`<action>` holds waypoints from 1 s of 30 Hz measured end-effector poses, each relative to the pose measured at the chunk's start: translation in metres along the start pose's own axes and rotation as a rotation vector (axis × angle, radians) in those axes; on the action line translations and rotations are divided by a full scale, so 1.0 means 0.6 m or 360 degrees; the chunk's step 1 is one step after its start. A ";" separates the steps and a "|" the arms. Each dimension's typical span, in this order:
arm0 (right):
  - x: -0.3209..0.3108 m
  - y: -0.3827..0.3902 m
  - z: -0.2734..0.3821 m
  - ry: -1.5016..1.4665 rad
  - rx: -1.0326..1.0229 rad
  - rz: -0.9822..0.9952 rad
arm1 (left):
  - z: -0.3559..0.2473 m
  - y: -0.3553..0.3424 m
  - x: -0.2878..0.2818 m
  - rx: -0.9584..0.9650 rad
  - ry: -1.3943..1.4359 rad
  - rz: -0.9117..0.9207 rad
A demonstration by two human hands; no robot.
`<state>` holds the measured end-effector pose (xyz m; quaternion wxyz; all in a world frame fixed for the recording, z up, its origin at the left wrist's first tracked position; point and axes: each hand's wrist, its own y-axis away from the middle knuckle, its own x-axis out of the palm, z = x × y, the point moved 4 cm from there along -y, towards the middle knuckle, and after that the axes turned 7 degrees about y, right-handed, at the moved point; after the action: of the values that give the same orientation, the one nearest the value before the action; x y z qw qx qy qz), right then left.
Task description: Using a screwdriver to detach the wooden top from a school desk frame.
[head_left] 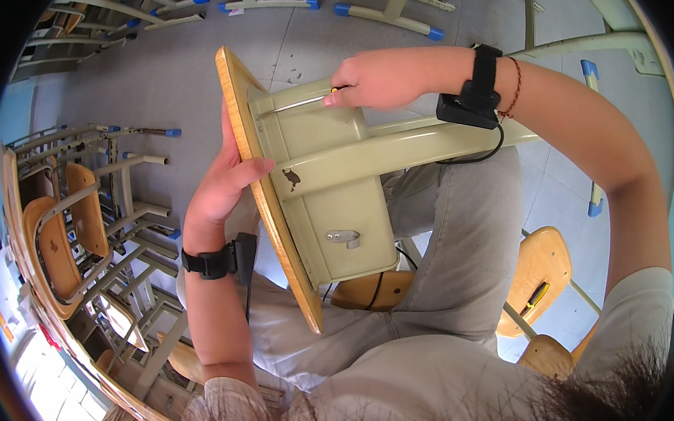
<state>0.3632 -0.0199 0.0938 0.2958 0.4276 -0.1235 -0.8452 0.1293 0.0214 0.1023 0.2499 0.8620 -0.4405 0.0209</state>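
Observation:
A school desk lies tipped on its side across my lap, its wooden top (272, 206) edge-on and its beige metal drawer box (330, 202) facing me. My left hand (227, 181) grips the edge of the wooden top, fingers wrapped onto the metal side. My right hand (380, 78) is shut on a screwdriver (301, 102) with a yellow handle, whose metal shaft lies along the upper rim of the box. The desk's beige leg (434, 143) runs to the right under my right forearm. A small metal hook (343, 237) is fixed on the box.
Stacked chairs and desks (82, 218) crowd the left side. More desk legs with blue caps (395, 17) lie on the grey floor ahead. A wooden chair (537, 277) with a yellow-handled tool (534, 297) on its seat stands at my right.

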 end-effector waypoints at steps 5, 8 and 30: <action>0.011 0.021 0.024 0.0270 -0.0041 -0.0191 | -0.002 0.006 -0.001 -0.0022 0.0020 -0.0018; 0.024 0.031 0.024 0.0724 -0.0108 -0.0553 | -0.003 0.004 -0.001 -0.0048 0.0002 -0.0014; -0.011 0.052 0.048 0.1126 -0.0211 -0.0126 | -0.003 -0.002 0.006 -0.0073 -0.0045 0.0011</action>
<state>0.3555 -0.0422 0.1297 0.3144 0.6780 0.0582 -0.6618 0.1328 0.0200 0.1044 0.2631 0.8548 -0.4472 -0.0005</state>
